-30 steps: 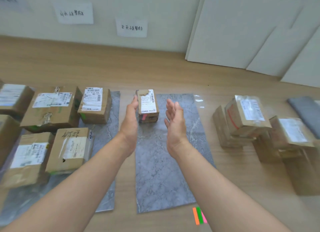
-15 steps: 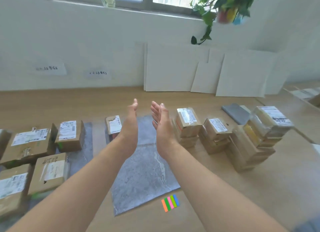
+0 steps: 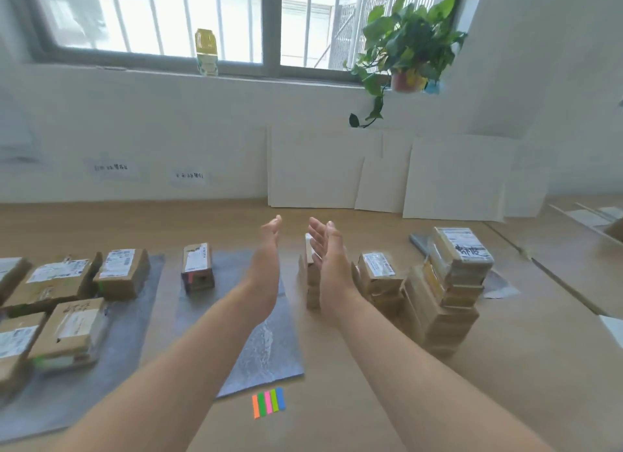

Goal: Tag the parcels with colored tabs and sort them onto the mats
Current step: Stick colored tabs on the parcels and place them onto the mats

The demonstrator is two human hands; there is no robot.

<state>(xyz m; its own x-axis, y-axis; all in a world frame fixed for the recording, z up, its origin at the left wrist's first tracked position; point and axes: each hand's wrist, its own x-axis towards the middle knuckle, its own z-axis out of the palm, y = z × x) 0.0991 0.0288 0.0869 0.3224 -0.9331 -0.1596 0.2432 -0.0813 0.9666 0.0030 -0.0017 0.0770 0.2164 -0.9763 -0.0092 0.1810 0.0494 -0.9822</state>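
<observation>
**Hands off the tagged parcel, view swung up and right**

Nearest, the colored tabs (image 3: 268, 401) lie in a fanned strip on the wooden counter (image 3: 371, 401), just off the near edge of the middle mat (image 3: 266, 354); they sit where they did half a second ago.

Both forearms reach out over that mat. The left hand (image 3: 266, 249) and right hand (image 3: 328, 253) are wide, fingers straight, palms facing each other with a gap between, and hold nothing. A second ago they flanked the small parcel (image 3: 197, 266). That parcel now stands alone on the far left part of the middle mat, left of the left hand, a pink tab on its near face.

The right hand now partly covers a brown parcel (image 3: 312, 283) at the left of the untagged pile (image 3: 451, 293), off the mat.

On the left mat (image 3: 135, 320) the sorted parcels (image 3: 67, 330) lie unchanged.

Farther off, white boards (image 3: 451, 178) lean on the wall. The camera has tilted up since, so the barred window (image 3: 151, 17) and the potted plant (image 3: 408, 44) now show in full.
</observation>
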